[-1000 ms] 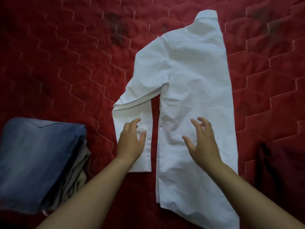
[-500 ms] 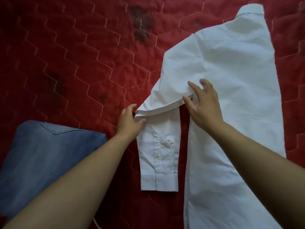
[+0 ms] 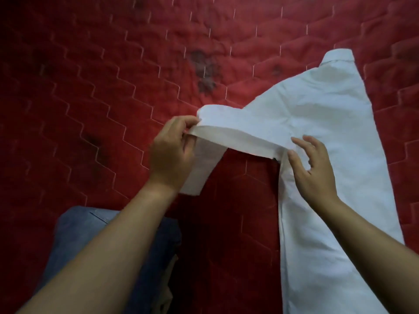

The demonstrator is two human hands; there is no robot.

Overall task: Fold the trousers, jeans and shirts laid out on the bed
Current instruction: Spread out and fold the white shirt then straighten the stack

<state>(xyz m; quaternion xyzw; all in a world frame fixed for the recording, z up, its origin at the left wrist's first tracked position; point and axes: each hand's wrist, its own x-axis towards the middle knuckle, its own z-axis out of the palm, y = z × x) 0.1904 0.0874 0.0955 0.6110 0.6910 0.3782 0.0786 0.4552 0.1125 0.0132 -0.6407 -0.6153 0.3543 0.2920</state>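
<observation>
The left hand [image 3: 172,152] pinches the sleeve [image 3: 229,130] of the white shirt [image 3: 328,132], while the right hand [image 3: 315,175] rests open on its body.

The shirt [image 3: 328,123] I hold is thin, creased, matt cloth; the bed [image 3: 90,87] is quilted, stitched fabric; the jeans [image 3: 72,232], matt denim.
</observation>
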